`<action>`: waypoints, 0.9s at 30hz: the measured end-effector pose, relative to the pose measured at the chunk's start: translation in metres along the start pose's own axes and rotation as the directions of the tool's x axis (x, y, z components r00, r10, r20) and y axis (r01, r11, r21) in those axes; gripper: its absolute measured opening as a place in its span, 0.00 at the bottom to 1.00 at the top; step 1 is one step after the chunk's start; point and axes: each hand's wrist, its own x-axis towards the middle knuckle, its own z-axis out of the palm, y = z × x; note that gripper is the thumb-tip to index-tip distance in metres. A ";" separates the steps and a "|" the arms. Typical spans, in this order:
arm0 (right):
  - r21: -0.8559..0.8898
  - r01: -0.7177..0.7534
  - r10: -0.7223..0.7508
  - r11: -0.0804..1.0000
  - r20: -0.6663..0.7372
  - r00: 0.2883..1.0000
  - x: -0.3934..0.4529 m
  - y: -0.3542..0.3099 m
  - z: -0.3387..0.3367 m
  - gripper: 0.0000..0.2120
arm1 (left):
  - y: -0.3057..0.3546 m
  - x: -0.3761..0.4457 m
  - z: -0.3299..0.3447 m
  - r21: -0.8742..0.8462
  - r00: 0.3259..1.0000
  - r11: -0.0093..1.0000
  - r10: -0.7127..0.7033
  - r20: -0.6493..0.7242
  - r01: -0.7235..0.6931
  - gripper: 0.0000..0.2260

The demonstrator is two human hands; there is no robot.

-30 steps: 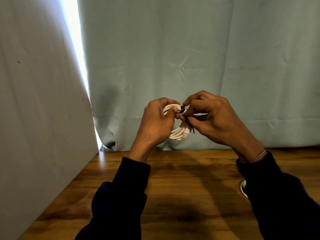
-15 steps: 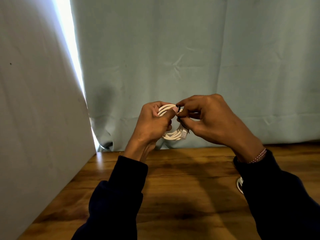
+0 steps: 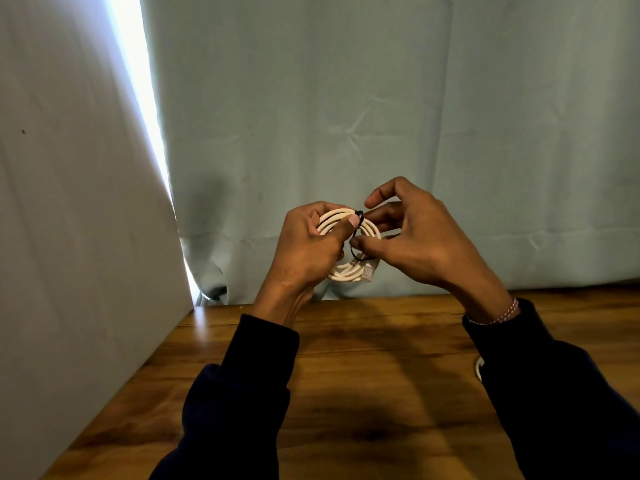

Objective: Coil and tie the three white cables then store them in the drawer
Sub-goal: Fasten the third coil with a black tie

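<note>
Above the desk (image 3: 346, 375), left hand (image 3: 308, 244) grips coiled white cable (image 3: 349, 271), right hand (image 3: 415, 237) pinches black tie (image 3: 355, 242); tying unfinished, storage pending.

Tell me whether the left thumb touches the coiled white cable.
Touching: the head view shows the left hand pressing its thumb onto the coiled white cable.

left hand (image 3: 308, 251): raised, fingers curled, thumb pressing coiled cable (image 3: 349, 271) | right hand (image 3: 412, 237): raised beside it, thumb and finger pinching black tie (image 3: 354, 244) | both forearms dark-sleeved
</note>
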 end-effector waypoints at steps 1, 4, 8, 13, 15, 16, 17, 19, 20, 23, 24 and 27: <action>0.002 -0.007 0.007 1.000 -0.007 1.000 0.000 0.001 0.000 0.23 | 0.000 0.000 0.001 0.004 1.000 1.000 0.008 0.004 -0.008 0.05; -0.052 -0.017 0.012 0.999 -0.087 0.996 -0.002 0.002 0.005 0.22 | 0.001 -0.002 0.005 0.028 0.999 0.999 0.034 0.029 -0.035 0.05; -0.147 0.038 -0.059 0.988 -0.142 0.988 -0.003 0.004 0.015 0.19 | 0.001 -0.003 0.007 0.036 0.998 0.998 0.049 0.043 -0.051 0.06; -0.240 0.065 -0.130 0.969 -0.268 0.955 -0.001 0.012 0.021 0.20 | 0.002 -0.003 0.006 0.033 0.997 0.998 0.053 0.056 -0.055 0.07; -0.293 0.087 -0.182 0.952 -0.312 0.933 -0.002 0.014 0.024 0.21 | 0.001 -0.003 0.007 0.015 0.997 0.998 0.052 0.062 -0.053 0.07; -0.336 0.085 -0.199 0.938 -0.321 0.926 -0.003 0.014 0.026 0.21 | 0.001 -0.002 0.006 0.006 0.997 0.999 0.043 0.059 -0.044 0.07; -0.383 0.064 -0.198 0.922 -0.323 0.925 -0.003 0.014 0.026 0.23 | 0.001 -0.002 0.004 -0.008 0.998 0.999 0.031 0.055 -0.031 0.06; -0.429 0.007 -0.155 0.903 -0.311 0.938 -0.003 0.012 0.023 0.26 | -0.001 0.000 0.000 -0.053 0.998 0.999 0.012 0.056 -0.009 0.06; -0.390 -0.002 -0.122 0.921 -0.293 0.948 -0.002 0.011 0.020 0.26 | -0.002 0.001 -0.002 -0.075 0.998 0.997 0.009 0.064 -0.004 0.06; -0.105 -0.023 -0.002 0.994 -0.228 0.974 -0.002 0.006 0.009 0.16 | -0.002 0.001 -0.003 -0.121 0.996 0.993 0.005 0.092 0.006 0.05; -0.049 -0.029 0.018 0.998 -0.219 0.975 -0.002 0.005 0.006 0.14 | -0.003 0.001 -0.003 -0.138 0.995 0.990 0.003 0.098 0.011 0.06; 0.103 -0.059 0.074 0.993 -0.147 0.986 -0.002 0.005 -0.002 0.16 | -0.003 0.002 -0.005 -0.179 0.993 0.984 0.003 0.116 0.018 0.06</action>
